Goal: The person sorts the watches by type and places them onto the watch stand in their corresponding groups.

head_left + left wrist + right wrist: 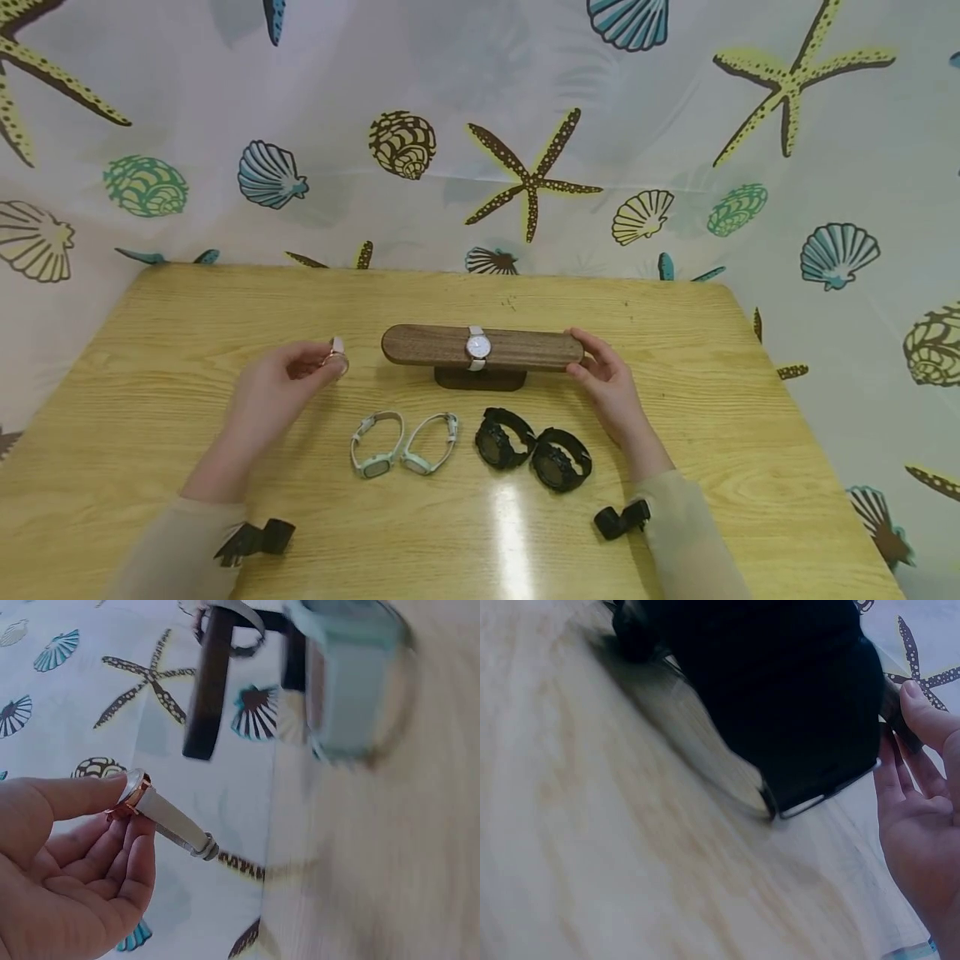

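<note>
My left hand (277,383) pinches a wristwatch (171,816) with a white strap and a rose-gold case between thumb and fingers, left of a dark wooden watch stand (426,345). The strap hangs out past the fingertips in the left wrist view. Around the middle of the stand's bar sits a similar white-strapped watch (478,347), dial facing me. At the bar's right end my right hand (613,392) grips it, fingers behind and thumb in front. In the right wrist view a black watch strap (780,697) covers most of the stand.
In front of the stand, two pale green watches, one on the left (375,465) and one beside it (417,463), stand on the wooden table (360,542). To their right are two black watches, one (492,443) touching the other (553,468). A shell-patterned cloth (450,75) hangs behind.
</note>
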### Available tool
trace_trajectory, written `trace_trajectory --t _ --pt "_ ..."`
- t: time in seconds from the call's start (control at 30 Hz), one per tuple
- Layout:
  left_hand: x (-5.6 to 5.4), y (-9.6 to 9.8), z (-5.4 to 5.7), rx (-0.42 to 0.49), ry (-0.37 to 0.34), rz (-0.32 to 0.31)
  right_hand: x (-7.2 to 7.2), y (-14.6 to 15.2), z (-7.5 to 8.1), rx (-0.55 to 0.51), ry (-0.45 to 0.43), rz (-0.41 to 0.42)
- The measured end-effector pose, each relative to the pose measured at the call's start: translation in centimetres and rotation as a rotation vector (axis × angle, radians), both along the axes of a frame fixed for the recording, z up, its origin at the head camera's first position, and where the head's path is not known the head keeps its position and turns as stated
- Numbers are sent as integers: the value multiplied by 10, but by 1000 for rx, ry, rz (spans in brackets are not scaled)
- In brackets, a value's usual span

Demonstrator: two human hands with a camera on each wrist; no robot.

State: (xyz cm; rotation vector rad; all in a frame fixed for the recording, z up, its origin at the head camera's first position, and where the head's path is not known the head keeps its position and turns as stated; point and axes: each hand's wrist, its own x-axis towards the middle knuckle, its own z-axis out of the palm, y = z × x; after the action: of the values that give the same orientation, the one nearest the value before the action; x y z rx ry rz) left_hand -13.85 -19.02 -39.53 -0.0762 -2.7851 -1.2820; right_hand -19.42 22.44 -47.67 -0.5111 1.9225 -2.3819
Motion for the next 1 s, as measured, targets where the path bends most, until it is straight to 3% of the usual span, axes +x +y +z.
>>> trace_trajectory --t 0.13,0.27,0.53,0.77,1.0 --pt "-16 12 4 143 -71 6 -1 0 -1 1 5 3" --pt "-28 22 4 222 -129 -3 -1 -1 -1 -1 4 3" --pt "-41 34 -2 303 -134 -50 -1 0 -1 -1 4 1" --pt "-46 37 -8 237 -96 -68 -2 1 -2 8 3 3" --pt "-50 32 -17 94 36 -169 -2 1 -2 9 -6 -2"
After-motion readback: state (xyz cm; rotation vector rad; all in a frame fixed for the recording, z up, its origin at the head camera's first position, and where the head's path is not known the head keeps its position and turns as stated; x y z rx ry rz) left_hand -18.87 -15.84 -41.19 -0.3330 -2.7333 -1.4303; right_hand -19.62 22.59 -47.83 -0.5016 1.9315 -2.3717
